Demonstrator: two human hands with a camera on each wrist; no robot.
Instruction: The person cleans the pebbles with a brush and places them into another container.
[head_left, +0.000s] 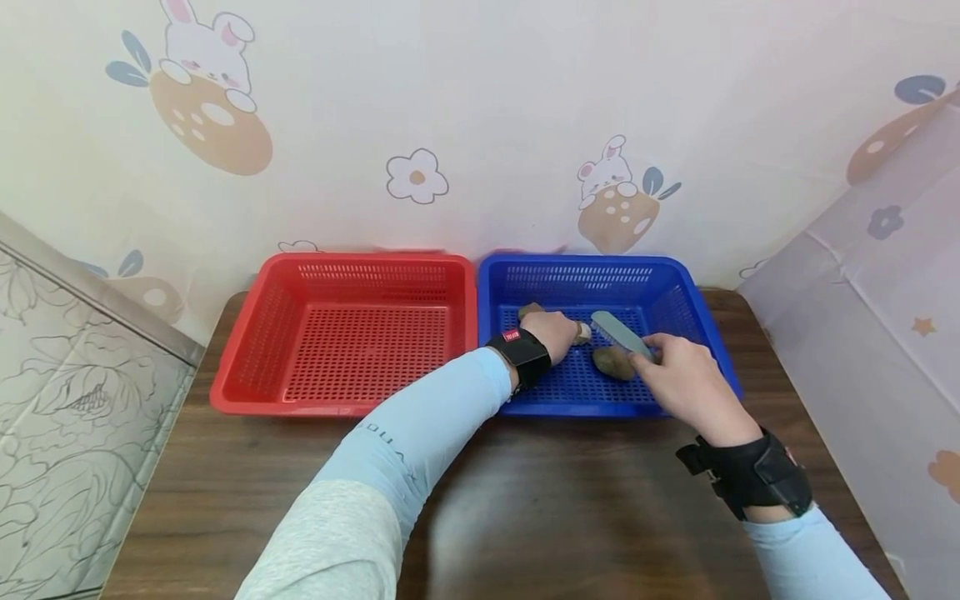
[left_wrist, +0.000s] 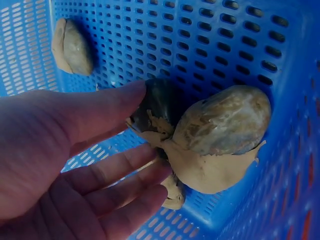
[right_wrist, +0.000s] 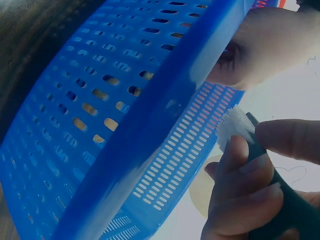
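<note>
My left hand (head_left: 551, 332) reaches into the blue basket (head_left: 592, 410). In the left wrist view, the left hand (left_wrist: 95, 155) pinches a dark, clay-smeared stone (left_wrist: 159, 102) between thumb and fingertips. Touching it is a larger brown stone (left_wrist: 227, 120) with tan clay along its lower side. A smaller clay-covered piece (left_wrist: 174, 194) shows behind the fingers. My right hand (head_left: 690, 379) grips a grey-green brush (head_left: 621, 332) above the basket's right part. Its white bristles (right_wrist: 234, 127) appear in the right wrist view. Below the brush lies a brown stone (head_left: 613, 364).
A red basket (head_left: 345, 410) stands directly left of the blue one, with nothing visible inside. Both sit on a dark wooden table (head_left: 540, 517) against a wall (head_left: 495, 108) covered in rabbit prints. Another stone (head_left: 531, 310) lies toward the back left of the blue basket.
</note>
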